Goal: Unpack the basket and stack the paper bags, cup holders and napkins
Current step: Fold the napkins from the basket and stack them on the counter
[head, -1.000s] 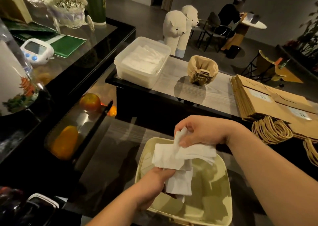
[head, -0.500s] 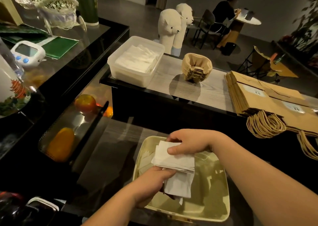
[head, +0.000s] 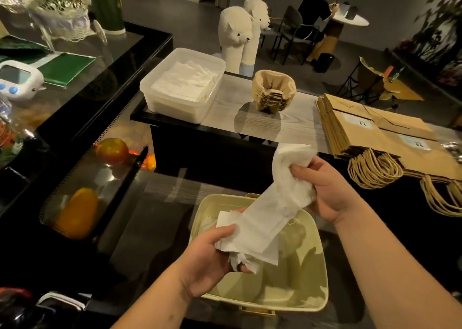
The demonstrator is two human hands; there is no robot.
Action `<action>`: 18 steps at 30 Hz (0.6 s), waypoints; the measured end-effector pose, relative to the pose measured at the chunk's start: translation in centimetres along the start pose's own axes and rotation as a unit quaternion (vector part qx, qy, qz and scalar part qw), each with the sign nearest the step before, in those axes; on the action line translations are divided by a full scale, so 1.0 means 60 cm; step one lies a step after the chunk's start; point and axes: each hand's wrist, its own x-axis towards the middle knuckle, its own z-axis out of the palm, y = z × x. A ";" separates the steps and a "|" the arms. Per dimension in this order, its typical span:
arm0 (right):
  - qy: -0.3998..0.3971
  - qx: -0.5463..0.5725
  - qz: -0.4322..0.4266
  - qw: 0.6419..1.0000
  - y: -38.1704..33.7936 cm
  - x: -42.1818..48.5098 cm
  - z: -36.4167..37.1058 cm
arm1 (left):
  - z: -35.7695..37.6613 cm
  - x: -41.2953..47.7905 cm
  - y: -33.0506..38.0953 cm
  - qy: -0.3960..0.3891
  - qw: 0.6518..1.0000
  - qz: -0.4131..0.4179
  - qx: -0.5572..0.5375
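Napkins [head: 272, 211] gripped by left hand [head: 212, 258] and right hand [head: 327, 188], above basket [head: 295, 303].

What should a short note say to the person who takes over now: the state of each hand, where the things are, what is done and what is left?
Left hand grips the lower end of a bunch of napkins; right hand grips its upper end, above the basket.
Paper bags lie stacked on the counter, at right; cup holders stand nested in the middle; a clear tub at left holds napkins.
Done: bags and cup holders stacked.
Left: probably put the held napkins in the tub; check the basket, partly hidden.
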 end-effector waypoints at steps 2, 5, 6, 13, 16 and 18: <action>0.000 0.016 0.001 1.000 0.010 -0.011 -0.010 | 0.008 0.002 0.002 0.006 1.000 0.008 0.024; 0.049 0.036 0.007 0.998 0.020 -0.012 -0.010 | 0.019 0.005 0.003 0.003 1.000 0.010 0.028; 0.078 0.048 0.007 0.996 0.020 -0.013 -0.008 | 0.021 0.005 0.002 -0.001 0.999 0.011 0.030; 0.117 0.155 0.030 0.980 0.014 -0.028 -0.014 | 0.034 0.007 -0.008 0.037 0.998 -0.008 0.057; 0.120 0.172 0.040 0.977 0.010 -0.027 -0.017 | 0.039 0.001 -0.004 0.028 0.998 -0.015 0.048; 0.127 0.154 0.036 0.979 0.010 -0.024 -0.016 | 0.041 -0.003 0.000 0.024 0.998 -0.021 0.057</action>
